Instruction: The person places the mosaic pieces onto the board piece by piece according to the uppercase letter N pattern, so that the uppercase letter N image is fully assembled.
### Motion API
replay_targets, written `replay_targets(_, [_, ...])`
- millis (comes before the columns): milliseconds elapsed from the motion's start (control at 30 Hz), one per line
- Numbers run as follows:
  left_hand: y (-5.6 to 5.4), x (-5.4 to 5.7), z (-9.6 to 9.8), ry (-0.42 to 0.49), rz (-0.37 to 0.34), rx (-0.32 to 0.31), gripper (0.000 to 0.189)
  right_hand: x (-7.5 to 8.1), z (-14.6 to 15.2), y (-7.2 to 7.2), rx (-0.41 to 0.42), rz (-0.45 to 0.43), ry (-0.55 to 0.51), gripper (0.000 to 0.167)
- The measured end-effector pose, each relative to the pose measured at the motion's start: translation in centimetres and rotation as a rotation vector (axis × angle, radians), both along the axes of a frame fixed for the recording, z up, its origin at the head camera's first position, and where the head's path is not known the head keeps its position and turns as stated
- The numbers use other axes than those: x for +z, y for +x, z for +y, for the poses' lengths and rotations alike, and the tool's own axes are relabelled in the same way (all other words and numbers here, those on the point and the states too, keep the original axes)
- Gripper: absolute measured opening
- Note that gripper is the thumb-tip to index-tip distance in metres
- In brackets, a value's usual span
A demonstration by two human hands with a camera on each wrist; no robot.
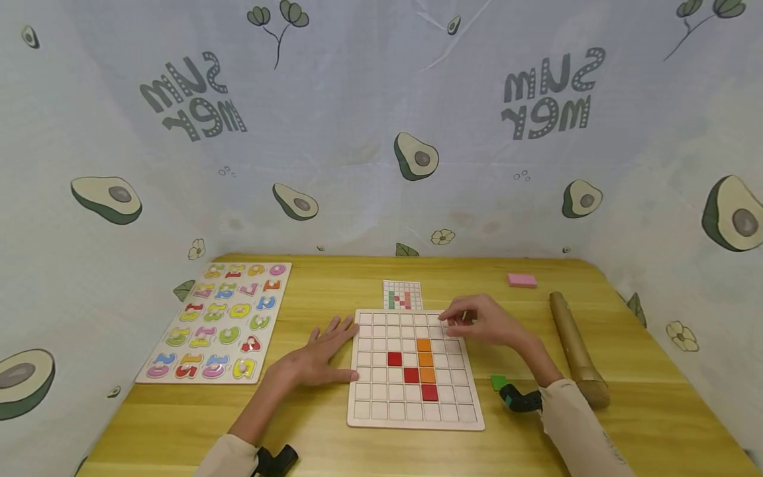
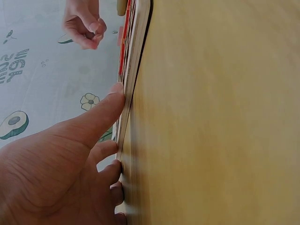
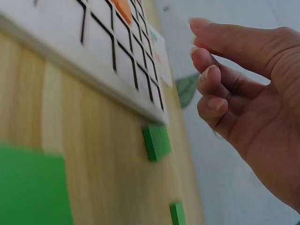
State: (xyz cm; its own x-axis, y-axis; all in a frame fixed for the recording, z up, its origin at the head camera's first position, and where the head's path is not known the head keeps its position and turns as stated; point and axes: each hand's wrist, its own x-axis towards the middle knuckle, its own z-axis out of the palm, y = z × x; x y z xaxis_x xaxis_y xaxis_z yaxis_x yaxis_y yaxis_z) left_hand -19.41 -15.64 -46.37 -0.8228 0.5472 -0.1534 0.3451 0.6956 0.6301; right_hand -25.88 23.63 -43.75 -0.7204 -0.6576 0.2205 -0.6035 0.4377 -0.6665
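Note:
A white grid board (image 1: 381, 417) lies on the table with three red tiles (image 1: 395, 359) and three orange tiles (image 1: 424, 359) in its squares. My left hand (image 1: 316, 361), fingers spread, touches the board's left edge with thumb and fingertips. Near the far right corner of the board hovers my right hand (image 1: 485, 321). Its fingers are loosely bent, and no tile shows between thumb and forefinger in the right wrist view. Green tiles (image 3: 157, 143) lie on the table beside the board; in the head view my right hand and arm hide some of them.
Behind the board lies a small pattern card (image 1: 402, 295). A number puzzle board (image 1: 271, 318) is at the left. On the right are a pink block (image 1: 521, 281) and a brown wooden stick (image 1: 572, 344). A printed cloth (image 1: 357, 165) hangs around the table.

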Motion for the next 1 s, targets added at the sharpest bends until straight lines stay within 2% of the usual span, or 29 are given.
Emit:
replay_targets(200, [0.0, 0.0, 0.1, -0.013, 0.006, 0.003, 0.094, 0.2, 4.0, -0.4, -0.089, 0.016, 0.038, 0.026])
replay_targets(433, [0.0, -0.2, -0.1, 0.016, 0.005, -0.002, 0.095, -0.9, 7.0, -1.2, -0.192, 0.045, 0.057, 0.034])
replay_targets(833, [-0.7, -1.7, -0.5, 0.036, 0.026, -0.008, 0.099, -1.7, 8.7, -1.4, -0.367, -0.029, 0.136, 0.038])
replay_targets(1000, [-0.8, -1.8, -0.4, 0.005, 0.029, 0.000, 0.098, -1.9, 9.0, -1.4, -0.389, -0.037, 0.163, 0.036])
